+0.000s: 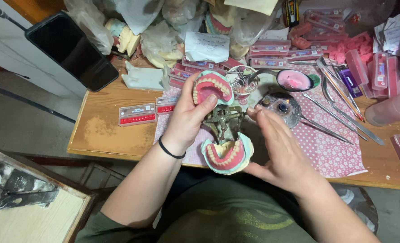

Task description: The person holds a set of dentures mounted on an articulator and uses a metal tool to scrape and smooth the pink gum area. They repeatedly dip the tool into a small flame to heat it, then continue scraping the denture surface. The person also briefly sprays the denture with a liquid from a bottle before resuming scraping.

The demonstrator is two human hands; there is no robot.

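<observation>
The denture model [225,121], gripped by the left hand [187,118] and right hand [279,150], hung past the worktop [105,130] edge at 6 o'clock; a slip risked dropping it.

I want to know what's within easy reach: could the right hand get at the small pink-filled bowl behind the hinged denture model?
Probably yes. The right hand is beside the denture model, and the pink-filled bowl lies just beyond its fingertips with only a small round dish between.

Worn light-brown wooden surface [105,130] over grey concrete floor [24,126]; pale wooden side bench [38,220] lower left; white panel [11,45], possibly a cabinet.
</observation>
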